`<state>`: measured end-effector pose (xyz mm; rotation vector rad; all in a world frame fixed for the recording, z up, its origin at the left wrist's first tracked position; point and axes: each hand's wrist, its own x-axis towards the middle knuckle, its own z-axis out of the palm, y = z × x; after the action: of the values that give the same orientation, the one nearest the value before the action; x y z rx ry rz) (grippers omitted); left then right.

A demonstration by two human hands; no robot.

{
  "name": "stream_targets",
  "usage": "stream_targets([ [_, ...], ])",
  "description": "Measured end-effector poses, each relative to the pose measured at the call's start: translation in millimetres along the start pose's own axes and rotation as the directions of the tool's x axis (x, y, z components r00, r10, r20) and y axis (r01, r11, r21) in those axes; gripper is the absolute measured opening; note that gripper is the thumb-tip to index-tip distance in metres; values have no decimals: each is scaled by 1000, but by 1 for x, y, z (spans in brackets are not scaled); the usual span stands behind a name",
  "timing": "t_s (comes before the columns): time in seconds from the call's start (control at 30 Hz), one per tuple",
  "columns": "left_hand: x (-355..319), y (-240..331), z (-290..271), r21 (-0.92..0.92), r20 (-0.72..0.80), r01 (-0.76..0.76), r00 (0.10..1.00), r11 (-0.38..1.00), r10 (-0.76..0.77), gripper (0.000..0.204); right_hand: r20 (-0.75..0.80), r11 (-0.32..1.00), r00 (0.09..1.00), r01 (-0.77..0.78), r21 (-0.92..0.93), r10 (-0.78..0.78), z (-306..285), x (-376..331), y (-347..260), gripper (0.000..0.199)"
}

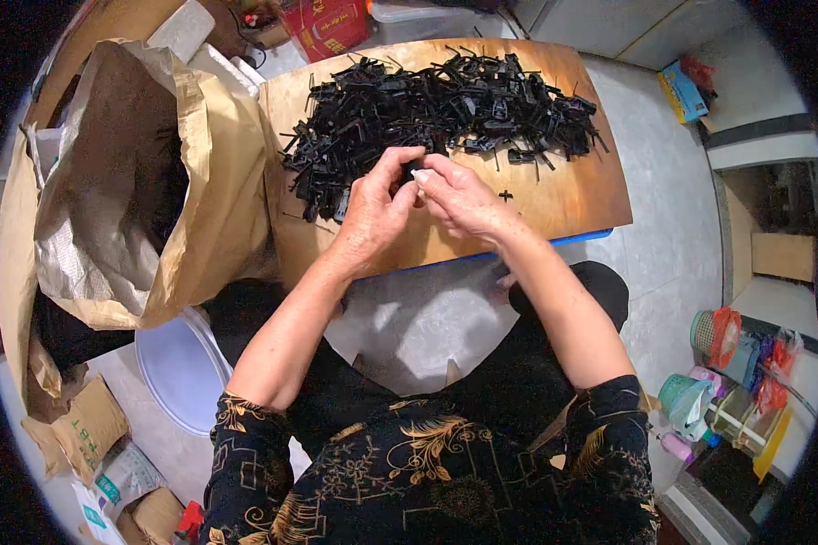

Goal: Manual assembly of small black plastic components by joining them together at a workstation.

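A large heap of small black plastic parts (436, 113) covers the far half of a wooden board (563, 195) in front of me. My left hand (373, 213) and my right hand (459, 195) meet over the near edge of the heap, fingertips pinched together on a small black part that the fingers mostly hide. A single loose black piece (505, 194) lies on the bare wood just right of my right hand.
A big open brown paper sack (145, 182) stands at the left, against the board. A pale round basin (182, 368) sits on the floor below it. Small bags lie at lower left, coloured containers and baskets (727, 372) at right, a red box (327, 25) behind the board.
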<state>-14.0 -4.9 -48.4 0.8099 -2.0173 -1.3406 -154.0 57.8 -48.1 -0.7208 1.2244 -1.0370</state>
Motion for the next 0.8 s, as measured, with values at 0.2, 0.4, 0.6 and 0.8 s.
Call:
stream_targets([
  [0.2,10,11,-18,-625,80,395,891,674,-448,17,-49,646,983,79,-759,-177,-59,-30,-28,27],
  [0.4,2,2,-15,-827,295,483,809,288,-508,13,-364,52,840,-376,-925,-402,-96,-28,2,25],
  [0.6,-7,2,-8,-798,413,568,758,199,-506,14,-352,-26,819,-407,-913,-453,-107,-19,22,19],
  [0.8,-16,3,-11,-724,479,631,751,280,-454,22,-313,-6,786,-374,-928,-534,-97,-13,22,16],
])
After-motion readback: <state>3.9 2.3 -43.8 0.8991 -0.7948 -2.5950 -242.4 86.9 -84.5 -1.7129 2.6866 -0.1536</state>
